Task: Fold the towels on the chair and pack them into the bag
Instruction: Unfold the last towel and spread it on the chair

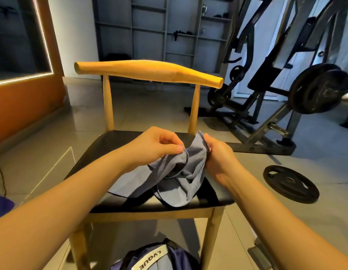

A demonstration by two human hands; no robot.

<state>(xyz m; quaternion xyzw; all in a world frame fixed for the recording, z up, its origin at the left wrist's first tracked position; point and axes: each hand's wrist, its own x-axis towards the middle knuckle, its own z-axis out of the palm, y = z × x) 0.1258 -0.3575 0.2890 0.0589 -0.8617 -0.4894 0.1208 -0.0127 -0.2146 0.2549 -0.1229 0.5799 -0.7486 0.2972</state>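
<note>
Towel [175, 176]: grey-blue cloth, fine ribbed weave, stitched hem along the edges. It is crumpled and unfolded, bunched into twisting folds at the middle. Its upper part is raised between both hands; its lower part is spread on the front half of the seat, with 1 flat corner lying to the left and 1 rounded fold reaching the front edge. Whether 1 cloth or more is in the heap cannot be told.

Chair [118, 145]: pale wooden frame, curved top rail, black padded seat. The towel is carried on the seat.

Left hand [157, 145]: a hem is pinched between thumb and curled fingers at the towel's upper left.

Right hand [218, 154]: the upper right edge is gripped, fingers curled round the cloth, which stands up above the knuckles.

Bag [155, 258]: seen on the floor at the chair's front, blue-grey, with a white lettered band across the top. It is only partly in view.

Surroundings: 1 black weight plate [290, 184] is laid flat on the tiled floor to the right of the chair. A weight machine [266, 75] is seen behind it.
</note>
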